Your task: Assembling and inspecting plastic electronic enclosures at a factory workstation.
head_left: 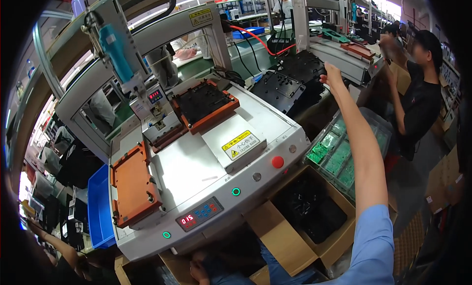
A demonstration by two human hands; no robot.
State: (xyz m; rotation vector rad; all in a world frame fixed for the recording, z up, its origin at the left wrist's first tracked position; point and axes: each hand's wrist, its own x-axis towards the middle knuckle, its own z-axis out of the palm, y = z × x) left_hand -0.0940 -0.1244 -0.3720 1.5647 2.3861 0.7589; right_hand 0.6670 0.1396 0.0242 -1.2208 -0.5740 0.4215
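My right arm, in a blue sleeve, reaches far forward from the lower right. At its end my right hand (332, 74) is closed, its fingers curled at the right edge of a black plastic panel (301, 66); what they hold, if anything, is hidden. A second black panel (278, 91) lies just left of it. Low in the picture, below the machine's front, is my left hand (198, 269), dim and partly cut off, its fingers unclear. An automatic screwdriving machine (172, 172) stands before me. One orange fixture (132, 184) looks bare; the other orange fixture (211, 113) carries a black panel.
A teal screwdriver head (116, 51) hangs over the machine bed. Right of the machine are a carton (282, 236) with black parts and a clear tray (361, 179) with green circuit boards. A blue bin (98, 206) stands left. A co-worker (423, 98) works at the right.
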